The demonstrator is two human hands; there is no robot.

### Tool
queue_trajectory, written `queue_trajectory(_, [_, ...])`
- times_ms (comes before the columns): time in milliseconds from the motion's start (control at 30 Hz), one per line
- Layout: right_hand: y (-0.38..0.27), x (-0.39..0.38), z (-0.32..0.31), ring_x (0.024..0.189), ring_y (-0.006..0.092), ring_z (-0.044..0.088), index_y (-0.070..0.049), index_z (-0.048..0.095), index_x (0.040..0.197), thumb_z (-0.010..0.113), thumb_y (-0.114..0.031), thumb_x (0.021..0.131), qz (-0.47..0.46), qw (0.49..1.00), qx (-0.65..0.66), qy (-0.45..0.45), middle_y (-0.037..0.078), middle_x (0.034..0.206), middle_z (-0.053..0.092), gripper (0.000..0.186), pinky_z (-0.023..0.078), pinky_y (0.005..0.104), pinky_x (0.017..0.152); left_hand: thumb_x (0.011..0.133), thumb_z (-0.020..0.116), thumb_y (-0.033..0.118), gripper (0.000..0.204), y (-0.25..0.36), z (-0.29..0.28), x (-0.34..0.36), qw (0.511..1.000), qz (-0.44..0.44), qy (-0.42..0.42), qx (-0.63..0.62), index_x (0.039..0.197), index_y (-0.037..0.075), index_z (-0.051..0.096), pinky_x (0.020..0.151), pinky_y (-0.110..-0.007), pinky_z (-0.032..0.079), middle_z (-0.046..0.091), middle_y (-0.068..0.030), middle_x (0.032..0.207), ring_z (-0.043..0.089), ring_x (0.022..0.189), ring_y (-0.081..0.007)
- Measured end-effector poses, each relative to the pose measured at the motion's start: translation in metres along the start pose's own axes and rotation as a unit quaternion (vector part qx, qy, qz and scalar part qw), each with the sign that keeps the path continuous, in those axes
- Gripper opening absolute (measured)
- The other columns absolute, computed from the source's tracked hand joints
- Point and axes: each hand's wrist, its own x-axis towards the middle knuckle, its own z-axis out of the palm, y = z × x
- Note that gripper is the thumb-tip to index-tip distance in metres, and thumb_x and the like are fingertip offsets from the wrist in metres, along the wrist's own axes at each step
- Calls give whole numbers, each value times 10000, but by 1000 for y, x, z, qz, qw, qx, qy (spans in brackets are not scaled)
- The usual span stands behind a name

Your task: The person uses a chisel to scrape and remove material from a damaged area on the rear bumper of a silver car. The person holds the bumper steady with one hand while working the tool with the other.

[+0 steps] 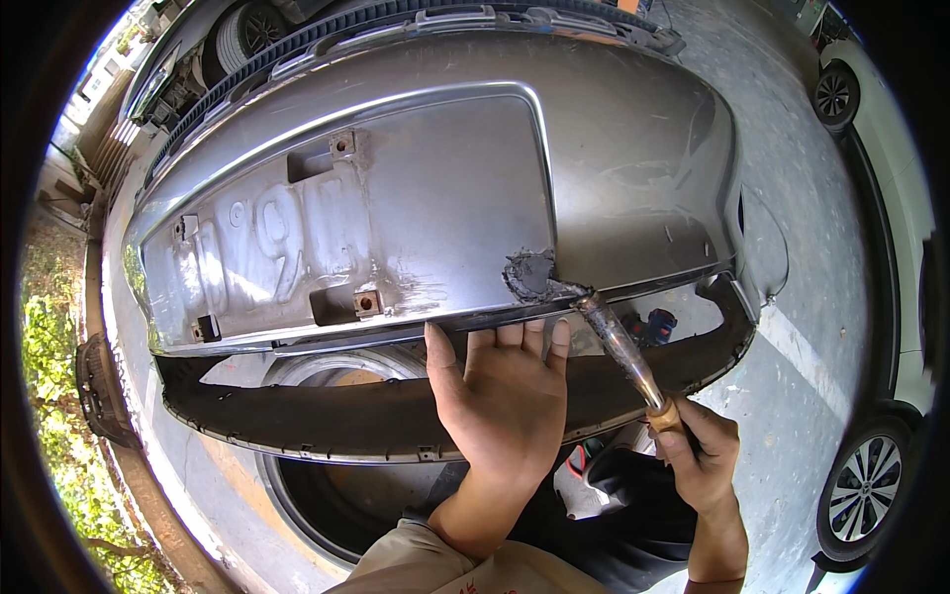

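A grey car bumper (633, 168) lies in front of me, its recessed plate panel marked by raised impressions and square clip holes. Near the panel's lower right corner is a rough, dark, melted-looking patch (534, 275). My right hand (701, 450) is closed round the wooden handle of a soldering iron (618, 342), whose bent tip touches or nearly touches the edge of that patch. Palm up, my left hand (510, 406) has its fingers stretched out and spread, the fingertips at the bumper's lower edge just below the patch.
Under the bumper are a tyre (307, 515) and a blue-and-red object (656, 325) on the concrete floor (792, 327). A white car (905, 198) stands at the right. Another car's wheel (252, 38) shows at the far left, with greenery (59, 386) beyond a low kerb.
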Motion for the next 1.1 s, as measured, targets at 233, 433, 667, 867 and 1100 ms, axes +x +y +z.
queue_trajectory(233, [0, 1, -1, 652, 117, 628, 70, 679, 1267, 750, -49, 910, 3, 1000, 0, -3, 105, 820, 700, 383, 504, 257, 615, 1009, 539, 625, 594, 0, 5, 0, 999, 1, 20, -25, 1275, 99, 609, 1166, -432, 305, 663, -39, 1279, 545, 1257, -210])
queue_trajectory(433, [-1, 2, -1, 651, 114, 628, 71, 683, 1260, 752, -41, 903, 7, 1000, 2, -6, 103, 822, 700, 380, 506, 255, 613, 1012, 547, 611, 600, 0, 6, 0, 999, 3, 25, -41, 1261, 69, 614, 1165, -437, 317, 676, -63, 1250, 563, 1243, -227])
queue_trajectory(667, [-2, 3, -1, 653, 109, 623, 68, 688, 1256, 749, -44, 908, 8, 1000, 4, -5, 95, 809, 695, 371, 505, 254, 616, 1009, 549, 616, 607, -1, 7, 0, 999, 4, 23, -35, 1266, 70, 613, 1169, -439, 316, 676, -61, 1252, 563, 1244, -226])
queue_trajectory(867, [-2, 3, -1, 661, 111, 626, 67, 689, 1254, 756, -51, 907, 7, 1000, 4, -4, 95, 810, 698, 372, 505, 252, 622, 1006, 552, 619, 612, -1, 8, 0, 999, 5, 24, -34, 1270, 70, 612, 1179, -441, 304, 672, -58, 1256, 553, 1254, -224])
queue_trajectory(1100, [-2, 10, 5, 681, 124, 656, 68, 692, 1245, 767, -49, 901, -120, 989, -85, -12, 116, 829, 707, 372, 519, 256, 629, 1004, 542, 631, 616, -1, 9, -1, 999, 3, 18, -27, 1274, 82, 619, 1175, -439, 288, 675, -40, 1255, 555, 1247, -211])
